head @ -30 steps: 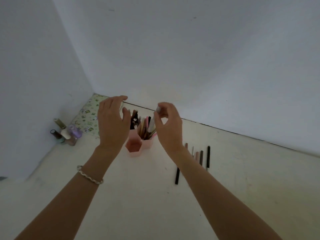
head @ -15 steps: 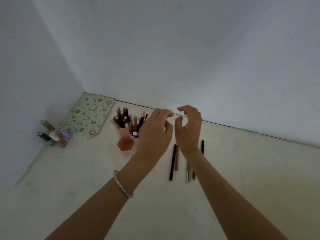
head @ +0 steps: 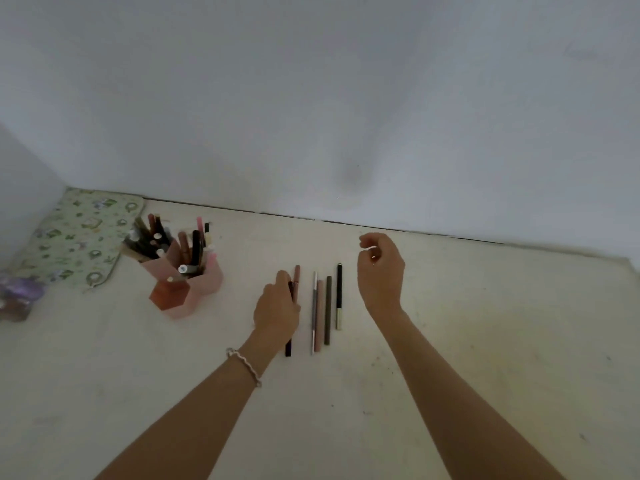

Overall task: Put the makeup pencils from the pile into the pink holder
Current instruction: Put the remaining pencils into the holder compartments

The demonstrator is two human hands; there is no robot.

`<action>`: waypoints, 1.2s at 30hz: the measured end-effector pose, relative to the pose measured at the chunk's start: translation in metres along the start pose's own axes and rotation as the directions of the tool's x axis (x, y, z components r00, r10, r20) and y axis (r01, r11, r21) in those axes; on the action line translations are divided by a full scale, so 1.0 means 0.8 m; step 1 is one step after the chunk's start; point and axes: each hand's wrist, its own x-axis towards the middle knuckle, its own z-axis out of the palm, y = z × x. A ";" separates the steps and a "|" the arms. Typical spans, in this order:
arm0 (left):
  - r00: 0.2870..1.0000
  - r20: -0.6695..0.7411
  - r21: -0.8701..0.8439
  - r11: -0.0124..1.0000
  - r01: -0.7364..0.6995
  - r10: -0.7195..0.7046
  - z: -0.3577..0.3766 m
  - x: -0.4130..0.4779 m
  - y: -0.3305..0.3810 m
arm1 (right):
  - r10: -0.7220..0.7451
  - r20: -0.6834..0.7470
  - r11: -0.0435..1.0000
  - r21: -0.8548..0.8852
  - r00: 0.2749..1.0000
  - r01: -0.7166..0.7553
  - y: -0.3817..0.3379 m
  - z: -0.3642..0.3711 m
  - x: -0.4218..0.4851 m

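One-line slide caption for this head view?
Left hand reaches onto the leftmost loose pencils; right hand hovers curled; pink holder already crowded.

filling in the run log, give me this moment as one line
left hand: down on leftmost black makeup pencil | right hand: raised, curled, apparently empty | pink plastic hexagonal holder: already holds pencils

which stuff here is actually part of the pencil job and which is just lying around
Part of the job:
- loose makeup pencils on the table
- pink holder
- left hand on the leftmost pencils
- right hand

Just lying about:
- patterned green pouch
- purple bottles at the left edge
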 end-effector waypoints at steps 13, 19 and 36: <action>0.802 -0.532 -0.307 0.820 -0.483 0.273 -0.130 -0.035 0.050 | 0.280 0.362 0.803 -0.596 0.889 -0.010 0.042 0.049 0.004; 0.580 -0.811 -0.312 0.784 -0.537 0.075 -0.242 -0.026 -0.006 | 0.049 0.188 0.933 -0.360 0.981 0.022 -0.015 0.043 0.035; 0.631 -0.649 0.360 0.902 -0.238 0.425 -0.245 -0.005 -0.094 | -0.349 -0.011 0.862 0.389 0.937 0.326 -0.201 0.128 -0.052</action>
